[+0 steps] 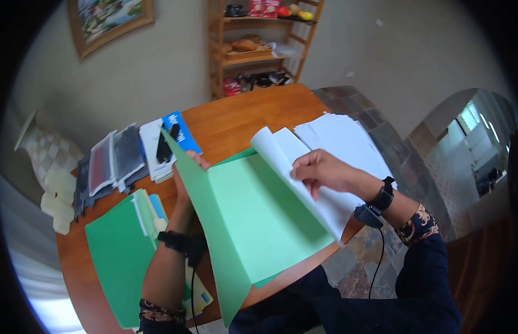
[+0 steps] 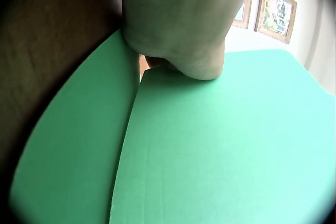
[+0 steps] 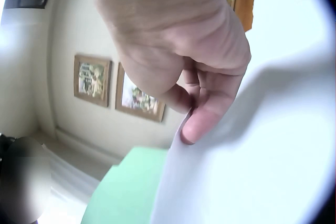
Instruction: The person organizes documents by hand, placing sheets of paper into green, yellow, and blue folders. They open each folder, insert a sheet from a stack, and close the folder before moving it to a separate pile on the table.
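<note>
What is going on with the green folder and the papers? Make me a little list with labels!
left hand: left hand holds the raised cover of the open green folder
right hand: right hand pinches a curled white sheet over the folder
under the folder: wooden table
beside it, on the person's left: second green folder
farther back: stack of white papers, blue booklet
behind the table: wooden shelf

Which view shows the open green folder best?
The head view: the whole green folder lies open, left hand behind its raised flap. The left wrist view shows only green surfaces near the fold; the right wrist view a blurred corner below the white sheet.
</note>
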